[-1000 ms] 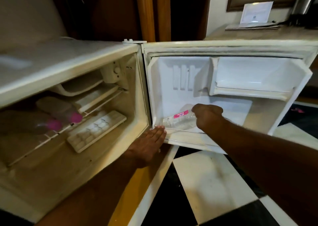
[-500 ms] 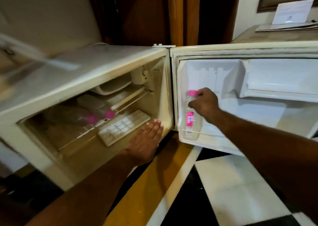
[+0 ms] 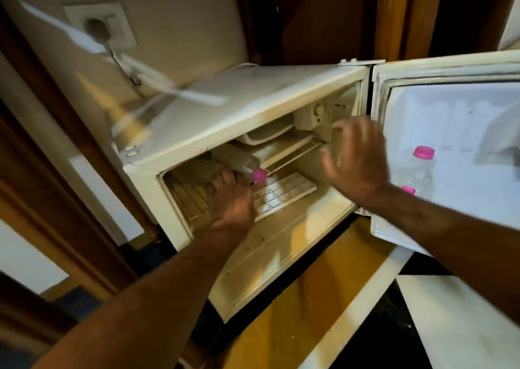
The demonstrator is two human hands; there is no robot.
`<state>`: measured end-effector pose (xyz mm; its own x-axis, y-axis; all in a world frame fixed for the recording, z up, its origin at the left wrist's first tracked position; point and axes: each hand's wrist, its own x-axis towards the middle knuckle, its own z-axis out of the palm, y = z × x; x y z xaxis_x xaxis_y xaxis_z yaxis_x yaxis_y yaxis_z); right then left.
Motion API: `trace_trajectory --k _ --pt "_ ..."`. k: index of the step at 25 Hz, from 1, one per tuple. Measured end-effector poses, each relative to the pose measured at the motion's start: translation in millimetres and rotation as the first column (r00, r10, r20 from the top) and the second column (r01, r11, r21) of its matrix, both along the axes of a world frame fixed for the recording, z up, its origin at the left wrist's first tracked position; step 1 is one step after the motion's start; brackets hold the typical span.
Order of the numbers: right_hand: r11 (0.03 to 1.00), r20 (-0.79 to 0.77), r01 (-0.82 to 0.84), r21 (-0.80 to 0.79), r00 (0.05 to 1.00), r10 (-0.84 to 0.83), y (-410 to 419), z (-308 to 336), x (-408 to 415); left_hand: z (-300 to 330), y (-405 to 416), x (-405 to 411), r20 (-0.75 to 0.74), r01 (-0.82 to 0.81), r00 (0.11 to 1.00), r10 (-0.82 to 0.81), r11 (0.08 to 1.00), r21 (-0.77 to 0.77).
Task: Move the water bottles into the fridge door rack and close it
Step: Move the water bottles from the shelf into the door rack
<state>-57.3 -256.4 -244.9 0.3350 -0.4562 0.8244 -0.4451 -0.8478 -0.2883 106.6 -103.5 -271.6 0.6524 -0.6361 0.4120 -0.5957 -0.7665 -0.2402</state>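
The small white fridge (image 3: 253, 98) stands open, its door (image 3: 450, 67) swung to the right. One clear water bottle (image 3: 419, 169) with a pink cap stands upright in the door rack (image 3: 394, 233). Another pink-capped bottle (image 3: 242, 162) lies on the wire shelf inside. My left hand (image 3: 230, 200) reaches onto that shelf with fingers curled over a bottle lying there, mostly hidden beneath the hand. In front of the compartment's right side, my right hand (image 3: 354, 157) is blurred, its fingers spread and holding nothing.
A white ice tray (image 3: 281, 194) lies inside below the shelf. The thermostat box (image 3: 312, 115) sits at the upper right inside. A wall socket with a plug (image 3: 104, 28) is behind the fridge. Black-and-white floor tiles (image 3: 450, 326) lie below the door.
My right hand stood the bottle upright in the door rack, let go and swung left toward the compartment. My left hand left the fridge's front edge and reached onto the wire shelf.
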Motion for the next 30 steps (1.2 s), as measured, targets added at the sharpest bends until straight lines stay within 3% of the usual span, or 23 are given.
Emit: trace_trajectory --k 2,4,5,8,11,14,17,20,21,23,26,28,30 --pt "0.943 -0.18 -0.136 0.303 0.964 0.197 25 3 53 -1 0 8 -0.029 0.009 1.0 -0.008 0.999 0.049" --pt "0.723 -0.209 -0.137 0.677 0.906 0.367 48 -1 106 -3 0 14 -0.034 0.036 0.999 -0.034 0.998 0.049" --pt "0.618 -0.152 -0.149 0.772 0.901 0.407 53 -6 127 -4 0 16 -0.028 0.045 0.999 -0.044 0.998 0.039" --pt "0.538 0.032 -0.222 0.813 0.94 0.34 58 -19 150 0 -4 17 -0.062 0.037 0.997 -0.034 0.998 0.054" --pt "0.41 0.252 -0.31 0.858 0.949 0.192 54 -21 137 15 -10 18 -0.098 -0.022 0.994 0.039 0.985 0.173" --pt "0.376 0.269 -0.296 0.878 0.955 0.122 47 -5 98 36 -9 5 -0.037 0.029 0.999 -0.018 0.951 0.309" --pt "0.437 0.232 -0.289 0.852 0.956 0.179 29 26 37 57 3 -27 -0.023 0.277 0.96 -0.28 0.929 0.244" --pt "0.696 0.09 -0.182 0.694 0.982 0.168 14 71 -25 93 -4 -72 0.164 0.507 0.827 -0.538 0.839 0.197" --pt "0.777 0.007 -0.11 0.62 0.991 0.135 13 86 -45 107 -9 -92 0.156 0.55 0.813 -0.561 0.828 0.111" --pt "0.864 -0.201 0.055 0.501 0.978 0.054 16 109 -85 134 -28 -126 -0.021 0.548 0.828 -0.56 0.818 -0.176" --pt "0.897 -0.51 0.26 0.356 0.859 -0.047 21 123 -142 142 -55 -171 -0.343 0.438 0.699 -0.628 0.754 -0.489" --pt "0.893 -0.595 0.353 0.28 0.794 -0.127 20 126 -176 137 -72 -201 -0.353 0.469 0.624 -0.697 0.695 -0.544" --pt "0.885 -0.617 0.42 0.2 0.756 -0.219 20 128 -207 130 -88 -231 -0.245 0.566 0.608 -0.755 0.629 -0.532"
